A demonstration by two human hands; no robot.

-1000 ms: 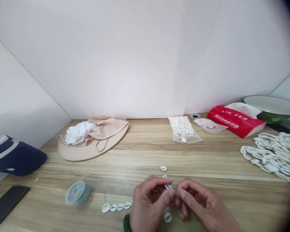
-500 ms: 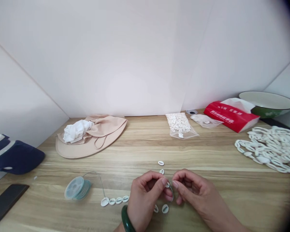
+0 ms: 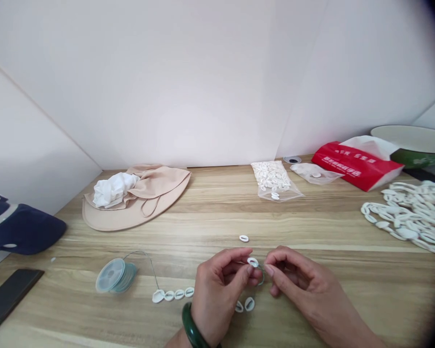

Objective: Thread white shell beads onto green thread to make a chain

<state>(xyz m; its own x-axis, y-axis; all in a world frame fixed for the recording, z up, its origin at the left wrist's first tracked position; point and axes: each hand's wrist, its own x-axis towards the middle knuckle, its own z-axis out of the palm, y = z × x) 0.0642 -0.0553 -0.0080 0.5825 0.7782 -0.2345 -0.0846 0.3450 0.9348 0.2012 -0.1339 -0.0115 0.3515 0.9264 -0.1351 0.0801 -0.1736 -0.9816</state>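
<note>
Cowrie shell bead (image 3: 253, 262): white, glossy oval with a dark slit; pinched between both hands, up off the table (image 3: 210, 227).
Left hand (image 3: 217, 290): thumb and index closed on the bead; jade bangle (image 3: 191, 326) on the wrist.
Right hand (image 3: 300, 285): fingers curled, tips just right of the bead, beside a thin line loop (image 3: 262, 279); too fine to tell if they grip it.
Hands: close together, fingertips almost meeting at the bead.
Handling: a short pinch right at the slit looks best; the shell is smooth and the line thin, so a loose hold could slip.
Near bead: loose shell (image 3: 244, 238) beyond it; two more loose shells (image 3: 249, 303) in front.
Left of bead: row of four shells (image 3: 169, 296), with fine line running up to a clear plastic spool (image 3: 110, 275) wound in teal.
Beyond bead: clear zip bag of shells (image 3: 271, 179).
Right of bead: heaped chain of white oval links (image 3: 406, 217), matte and chunky.
Far left of bead: beige fabric sun hat (image 3: 108, 220) under crumpled white cloth (image 3: 114, 189).
</note>
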